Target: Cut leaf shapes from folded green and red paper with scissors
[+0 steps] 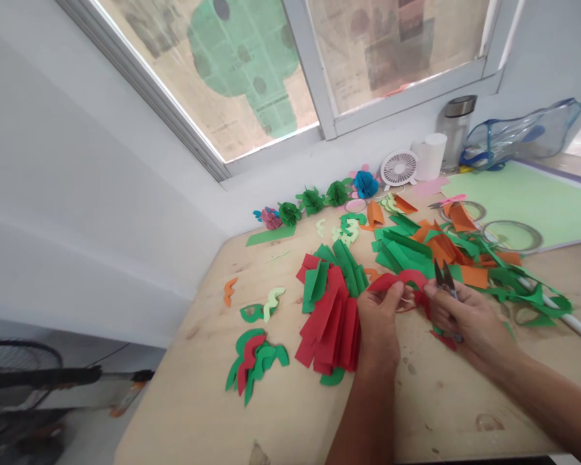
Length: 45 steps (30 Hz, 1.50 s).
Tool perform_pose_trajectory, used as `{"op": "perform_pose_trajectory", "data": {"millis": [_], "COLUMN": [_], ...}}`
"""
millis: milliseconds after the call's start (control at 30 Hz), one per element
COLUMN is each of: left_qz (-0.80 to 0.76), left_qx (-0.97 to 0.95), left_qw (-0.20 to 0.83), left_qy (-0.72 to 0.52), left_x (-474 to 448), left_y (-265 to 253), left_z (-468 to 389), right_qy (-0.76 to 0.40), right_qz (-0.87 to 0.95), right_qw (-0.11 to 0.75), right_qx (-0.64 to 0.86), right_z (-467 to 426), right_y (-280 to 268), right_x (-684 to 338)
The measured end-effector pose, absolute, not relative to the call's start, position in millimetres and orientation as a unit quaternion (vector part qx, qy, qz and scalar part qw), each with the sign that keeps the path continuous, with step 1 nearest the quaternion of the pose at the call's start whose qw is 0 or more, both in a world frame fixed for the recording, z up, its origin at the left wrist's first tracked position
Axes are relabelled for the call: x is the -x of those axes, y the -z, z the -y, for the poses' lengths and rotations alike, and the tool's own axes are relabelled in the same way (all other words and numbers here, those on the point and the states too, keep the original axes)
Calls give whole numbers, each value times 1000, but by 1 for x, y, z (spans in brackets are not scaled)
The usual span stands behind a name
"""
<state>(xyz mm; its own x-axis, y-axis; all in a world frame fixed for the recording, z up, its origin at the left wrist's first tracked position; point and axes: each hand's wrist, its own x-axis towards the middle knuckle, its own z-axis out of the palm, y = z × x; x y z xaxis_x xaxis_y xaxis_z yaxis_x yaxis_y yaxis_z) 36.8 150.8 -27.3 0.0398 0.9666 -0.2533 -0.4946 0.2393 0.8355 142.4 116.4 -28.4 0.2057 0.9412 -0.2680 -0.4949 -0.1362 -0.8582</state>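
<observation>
My left hand [379, 320] pinches one end of a curved red paper piece [410, 278] above the table. The fingertips of my right hand [465, 316] meet the other end of that strip. Small scissors [445, 278] sit in my right hand, with their blades pointing up and slightly apart. A stack of folded red paper strips [326, 323] lies just left of my left hand, with folded green strips [351, 268] behind it. Below my right hand is a red scrap [444, 340]. Wavy green and red cutouts [256, 361] lie in a pile further left.
Green and orange paper pieces [440, 248] spread at the right, near tape rolls [512, 235] and a white rod [578, 328]. Paper pompoms [312, 200] line the wall beside a small fan [399, 169] and a bottle [458, 132]. A light green sheet [552, 203] lies at the back right.
</observation>
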Motion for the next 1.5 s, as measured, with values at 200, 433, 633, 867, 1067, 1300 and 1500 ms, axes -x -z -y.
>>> {"op": "perform_pose_trajectory", "data": {"millis": [200, 433, 633, 867, 1067, 1300, 1500], "left_qz": [-474, -471, -459, -460, -448, -443, -441], "left_qx": [-265, -273, -288, -295, -310, -298, -273], "left_qw": [583, 557, 567, 580, 592, 601, 616], "left_qy": [-604, -628, -620, -605, -594, -595, -593], "left_x": [-34, -34, -36, -37, -38, -37, -39], "left_y": [29, 35, 33, 29, 28, 24, 25], "left_z": [-157, -159, -155, -154, -152, -150, -152], "right_qy": [-598, -662, -649, -646, -637, -627, -620], "right_qz": [260, 329, 314, 328, 329, 343, 350], "right_qw": [631, 497, 479, 463, 459, 456, 461], "right_qx": [420, 455, 502, 511, 525, 530, 530], "right_z": [-112, -106, -106, -107, -110, -111, -111], "right_y": [27, 29, 30, 21, 18, 18, 19], "right_x": [-145, -139, -136, -135, -134, -133, -133]}}
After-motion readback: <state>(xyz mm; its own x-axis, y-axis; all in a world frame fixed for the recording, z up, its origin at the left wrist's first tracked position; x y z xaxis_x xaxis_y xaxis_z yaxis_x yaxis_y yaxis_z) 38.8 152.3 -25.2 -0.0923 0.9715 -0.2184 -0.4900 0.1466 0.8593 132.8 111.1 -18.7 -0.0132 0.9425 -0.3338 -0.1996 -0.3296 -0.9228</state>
